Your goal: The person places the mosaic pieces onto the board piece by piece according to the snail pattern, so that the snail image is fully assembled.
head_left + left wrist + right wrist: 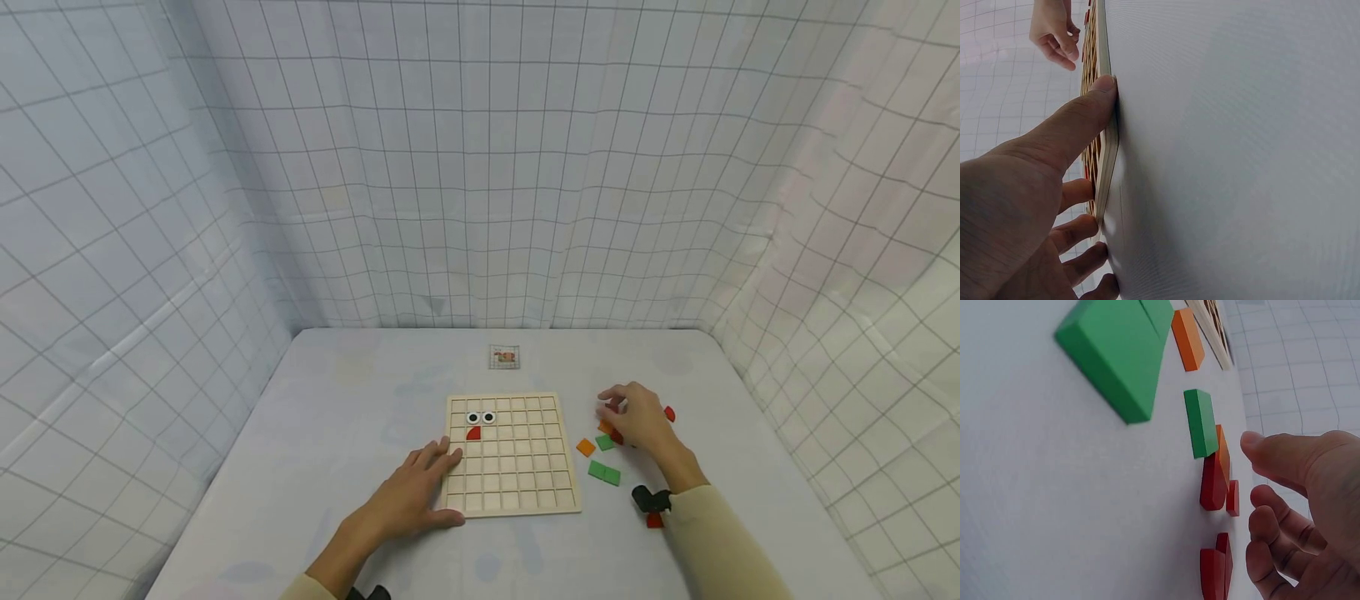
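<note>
A white table [322, 400] had pale bluish smudges. Behind it hung a wrinkly white back cloth [465, 167] with thin dark lines making squares. Lined side cloths [112, 250] stood left and right.

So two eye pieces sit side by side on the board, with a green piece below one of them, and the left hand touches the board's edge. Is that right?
Not quite: the head view shows a red piece there, not a green one. The eye pieces, board and left hand are as you say.
</note>
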Tool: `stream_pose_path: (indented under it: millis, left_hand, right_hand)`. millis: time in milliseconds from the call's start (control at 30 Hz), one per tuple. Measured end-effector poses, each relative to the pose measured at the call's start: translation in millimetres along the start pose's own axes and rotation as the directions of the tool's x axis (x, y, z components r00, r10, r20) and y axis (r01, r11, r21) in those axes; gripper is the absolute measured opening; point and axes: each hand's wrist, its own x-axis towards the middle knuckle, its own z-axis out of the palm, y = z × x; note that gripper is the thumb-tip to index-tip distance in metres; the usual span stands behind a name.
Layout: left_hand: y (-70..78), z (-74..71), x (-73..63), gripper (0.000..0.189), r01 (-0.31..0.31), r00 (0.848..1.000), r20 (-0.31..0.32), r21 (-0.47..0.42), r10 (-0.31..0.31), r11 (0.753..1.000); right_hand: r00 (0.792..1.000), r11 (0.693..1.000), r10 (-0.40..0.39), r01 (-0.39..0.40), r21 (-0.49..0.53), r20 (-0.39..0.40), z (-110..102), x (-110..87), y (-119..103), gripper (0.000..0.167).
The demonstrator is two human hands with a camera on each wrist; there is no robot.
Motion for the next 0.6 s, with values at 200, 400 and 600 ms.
stream_pose_path:
  millis: [200, 400, 600]
  left_hand:
    - [-0.6, -0.2, 0.1, 0.107, -0.002, 1.000, -0.001, -0.006, 0.002, 1.000]
    - [-0.6, -0.3, 0.2, 0.107, -0.003, 1.000, 0.001, -0.010, 0.003, 1.000]
    - [0.5, -0.8, 0.3, 0.107, 0.002, 1.000, 0.001, -0.006, -0.002, 1.000]
  right_hand:
    - [1.000, 1.000, -0.010, 0.010, 0.025, -0.021, -5, -1.9, 12, 0.026]
    - [1.000, 1.000, 0.003, -0.003, 0.021, -0.004, -6, -4.3, 17, 0.029]
    - [1.000, 1.000, 0.008, -0.008, 0.007, -0.004, -4, -4.7, 21, 0.028]
